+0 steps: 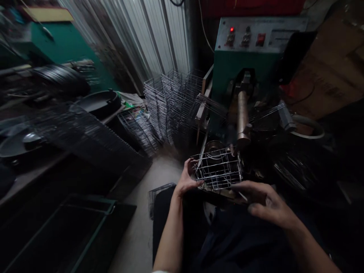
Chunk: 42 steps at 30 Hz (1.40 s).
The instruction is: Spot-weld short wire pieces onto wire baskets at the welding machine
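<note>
A small wire basket [218,165] made of crossed metal rods sits in front of my lap, under the machine's arm. My left hand [189,178] grips its left side, thumb along the near edge and fingers behind the rods. By the near right corner is my right hand [265,201], its fingers bent, with a thin pale sliver [241,194] at the fingertips that is too blurred to name. Just above the basket's far right corner ends the copper-coloured cylinder [243,117] of a green welding machine [220,68]. Whether the basket touches that tip I cannot tell.
Tall stacks of wire baskets [170,102] stand beyond my left hand. A lit red lamp [232,29] shows on the control panel [261,34]. Pans [99,104] and a wire coil [61,79] lie left. Cardboard [330,76] leans at the right.
</note>
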Motion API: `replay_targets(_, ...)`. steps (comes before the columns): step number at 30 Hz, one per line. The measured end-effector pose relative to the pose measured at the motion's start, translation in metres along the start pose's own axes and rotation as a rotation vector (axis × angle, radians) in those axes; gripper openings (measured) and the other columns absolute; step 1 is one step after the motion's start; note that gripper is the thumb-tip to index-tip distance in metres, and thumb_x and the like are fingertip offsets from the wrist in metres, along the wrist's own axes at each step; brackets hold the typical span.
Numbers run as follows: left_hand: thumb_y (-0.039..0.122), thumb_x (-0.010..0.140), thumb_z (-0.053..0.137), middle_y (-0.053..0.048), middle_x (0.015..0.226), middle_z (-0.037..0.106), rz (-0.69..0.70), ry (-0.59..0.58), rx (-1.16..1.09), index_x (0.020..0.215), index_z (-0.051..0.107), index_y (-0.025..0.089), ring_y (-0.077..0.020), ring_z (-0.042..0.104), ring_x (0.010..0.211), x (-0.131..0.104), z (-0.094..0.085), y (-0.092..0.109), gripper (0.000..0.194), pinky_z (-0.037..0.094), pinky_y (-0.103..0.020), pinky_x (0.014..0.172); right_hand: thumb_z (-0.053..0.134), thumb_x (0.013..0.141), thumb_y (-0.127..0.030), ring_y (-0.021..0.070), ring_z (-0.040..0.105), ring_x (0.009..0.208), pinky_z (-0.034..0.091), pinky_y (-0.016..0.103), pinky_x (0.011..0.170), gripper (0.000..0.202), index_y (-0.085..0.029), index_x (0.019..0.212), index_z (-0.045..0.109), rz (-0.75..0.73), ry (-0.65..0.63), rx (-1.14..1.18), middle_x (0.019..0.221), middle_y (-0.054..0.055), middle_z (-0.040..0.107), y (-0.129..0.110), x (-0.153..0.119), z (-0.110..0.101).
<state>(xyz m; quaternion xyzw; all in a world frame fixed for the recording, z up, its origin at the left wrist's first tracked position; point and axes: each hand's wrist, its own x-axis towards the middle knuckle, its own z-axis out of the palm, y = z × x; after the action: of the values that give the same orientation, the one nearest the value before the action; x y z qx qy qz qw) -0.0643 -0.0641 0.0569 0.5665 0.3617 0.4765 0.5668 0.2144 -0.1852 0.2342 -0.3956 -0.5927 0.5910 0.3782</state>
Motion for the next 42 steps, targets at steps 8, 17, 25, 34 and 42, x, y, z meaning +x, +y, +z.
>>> replay_targets(8,0.022,0.042,0.091,-0.011,0.143,0.052,0.021,-0.194,0.343,0.147,0.033,0.028,-0.0331,0.053,0.133,0.010,0.049,0.033,0.119,0.042,-0.049,0.114,0.057,0.099,-0.022,0.0207,0.064,0.087,0.052,0.034,0.081,0.016,-0.021,0.104,0.072,-0.229,0.087,-0.718,0.093,0.005,0.072,0.024,0.033,0.014)
replay_targets(17,0.028,0.045,0.089,-0.008,0.128,0.063,0.100,-0.139,0.545,0.121,0.049,0.025,-0.0327,0.063,0.117,0.024,0.112,0.046,0.086,0.050,-0.047,0.101,0.050,0.095,-0.005,0.0297,0.061,0.104,0.054,0.047,0.085,0.041,-0.013,0.135,0.060,-0.423,0.221,-1.399,0.122,0.012,0.071,0.073,0.012,-0.010)
replay_targets(25,0.025,0.048,0.087,-0.012,0.143,0.055,0.219,-0.133,0.526,0.115,0.055,0.025,-0.0339,0.055,0.131,0.027,0.120,0.032,0.075,0.040,-0.049,0.114,0.048,0.098,-0.008,0.0241,0.065,0.105,0.057,0.044,0.090,0.043,-0.023,0.137,0.060,-0.439,0.314,-1.051,0.121,0.008,0.071,0.076,0.009,-0.013)
replay_targets(34,0.025,0.047,0.089,-0.011,0.146,0.053,0.212,-0.091,0.493,0.118,0.056,0.024,-0.0327,0.056,0.129,0.044,0.124,0.021,0.079,0.047,-0.045,0.107,0.051,0.098,-0.013,0.0253,0.068,0.101,0.058,0.045,0.088,0.036,-0.026,0.127,0.067,-0.415,0.365,-1.007,0.116,0.006,0.073,0.075,0.025,-0.024)
replay_targets(42,0.024,0.051,0.087,-0.011,0.141,0.057,0.222,-0.057,0.446,0.121,0.056,0.023,-0.0344,0.057,0.128,0.042,0.128,0.024,0.077,0.046,-0.047,0.109,0.050,0.098,-0.015,0.0251,0.068,0.095,0.058,0.046,0.086,0.033,-0.026,0.123,0.069,-0.404,0.369,-0.995,0.109,0.006,0.074,0.074,0.028,-0.028)
